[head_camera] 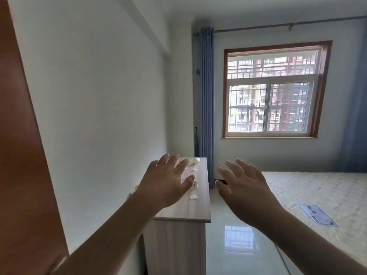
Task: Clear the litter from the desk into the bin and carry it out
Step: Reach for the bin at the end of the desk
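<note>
A narrow wood-topped desk (pixel 198 211) stands against the left wall. Small white scraps of litter lie along its top: a crumpled piece (pixel 193 196) nearest me, a small white block (pixel 194 184) behind it, another scrap (pixel 194 170) farther back and a pale rounded piece (pixel 195 160) at the far end. My left hand (pixel 166 181) is held out above the desk, fingers spread, holding nothing. My right hand (pixel 244 191) is raised over the floor to the right of the desk, also spread and empty. No bin is in view.
A bare mattress (pixel 309 197) with a label fills the right side. Glossy pale floor (pixel 234 241) runs between desk and bed. A window (pixel 272 108) with blue curtains (pixel 206 96) is on the far wall. A brown door panel (pixel 21 155) stands at the left edge.
</note>
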### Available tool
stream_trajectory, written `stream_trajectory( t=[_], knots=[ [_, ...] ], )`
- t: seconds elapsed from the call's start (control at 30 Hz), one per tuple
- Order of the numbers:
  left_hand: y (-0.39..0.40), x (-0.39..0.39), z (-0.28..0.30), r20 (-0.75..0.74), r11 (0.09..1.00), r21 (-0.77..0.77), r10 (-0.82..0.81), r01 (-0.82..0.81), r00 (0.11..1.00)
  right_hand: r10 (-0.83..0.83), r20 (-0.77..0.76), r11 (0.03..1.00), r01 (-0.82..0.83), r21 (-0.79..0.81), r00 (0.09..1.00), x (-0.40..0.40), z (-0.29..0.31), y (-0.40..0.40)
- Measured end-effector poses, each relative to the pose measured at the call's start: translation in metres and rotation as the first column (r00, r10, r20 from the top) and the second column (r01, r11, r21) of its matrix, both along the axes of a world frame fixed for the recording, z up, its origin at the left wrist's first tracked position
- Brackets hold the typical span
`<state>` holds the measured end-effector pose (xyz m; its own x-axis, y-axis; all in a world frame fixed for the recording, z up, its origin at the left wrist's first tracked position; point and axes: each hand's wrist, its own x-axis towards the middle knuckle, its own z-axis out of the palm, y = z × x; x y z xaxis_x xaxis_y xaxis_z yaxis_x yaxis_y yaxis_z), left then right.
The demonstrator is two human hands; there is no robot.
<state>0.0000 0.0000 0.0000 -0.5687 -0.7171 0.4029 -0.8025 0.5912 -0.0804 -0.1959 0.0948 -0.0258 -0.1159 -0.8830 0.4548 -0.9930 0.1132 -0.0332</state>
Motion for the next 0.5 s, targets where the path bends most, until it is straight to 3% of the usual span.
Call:
stream_trajectory(
  t=[0.2, 0.5],
  knots=[
    [-0.013, -0.040, -0.037, -0.039, 0.994, -0.110, -0.018, 0.014, 0.999, 0.065, -0.132, 0.998, -0.063, 0.014, 0.989, -0.048, -0.021, -0.013],
    [-0.031, -0.103, -0.109, 0.106, 0.993, 0.007, 0.117, -0.118, 0.987, 0.088, -0.024, 0.996, -0.087, 0.027, 0.996, -0.144, -0.056, -0.011]
  ],
)
